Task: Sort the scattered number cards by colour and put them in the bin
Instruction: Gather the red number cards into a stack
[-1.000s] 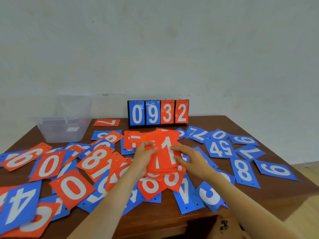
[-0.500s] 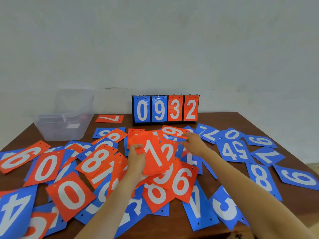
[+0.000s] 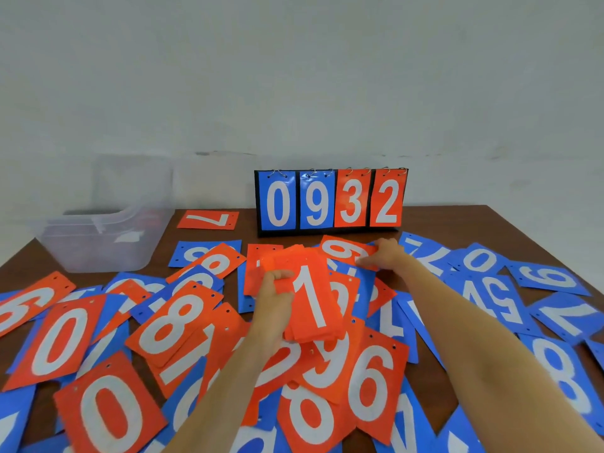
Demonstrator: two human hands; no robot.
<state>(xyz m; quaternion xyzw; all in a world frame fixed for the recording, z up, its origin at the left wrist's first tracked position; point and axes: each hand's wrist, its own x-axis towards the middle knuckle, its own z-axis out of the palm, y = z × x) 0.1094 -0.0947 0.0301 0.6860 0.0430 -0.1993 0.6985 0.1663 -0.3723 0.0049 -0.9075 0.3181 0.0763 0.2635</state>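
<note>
We are looking down at a stack of orange cards (image 3: pixel 312 302), the top one showing a white 1, which is sitting above the middle of the desk (image 3: pixel 457 220). The left hand (image 3: pixel 273 304) is gripping this stack by its left edge, with the thumb lying over the top card and the fingers going underneath. The stack is tilting a little and is hovering over other orange cards that are lying loose below it.

Just beyond the stack, an orange 9 card (image 3: pixel 341 251) is lying flat in front of the scoreboard (image 3: pixel 330 202). The right hand (image 3: pixel 382 256) is reaching out to it, its fingers bending over the card's right end. We are not able to tell whether it is pinching the card or only pressing on it.

Around the hands, number cards are covering most of the desk. Near us an orange 6 card (image 3: pixel 372 380) and an orange 0 card (image 3: pixel 108 416) are overlapping blue ones, and an orange 8 card (image 3: pixel 176 318) is lying to the left. On the right side we are seeing mostly blue, among them a blue 8 card (image 3: pixel 562 371). An orange 7 card (image 3: pixel 208 220) is lying alone just left of the scoreboard.

The scoreboard is standing upright at the far edge, reading 0932, two blue digits and then two orange. The clear plastic bin (image 3: pixel 98 246) is sitting at the far left corner, well apart from both hands.
</note>
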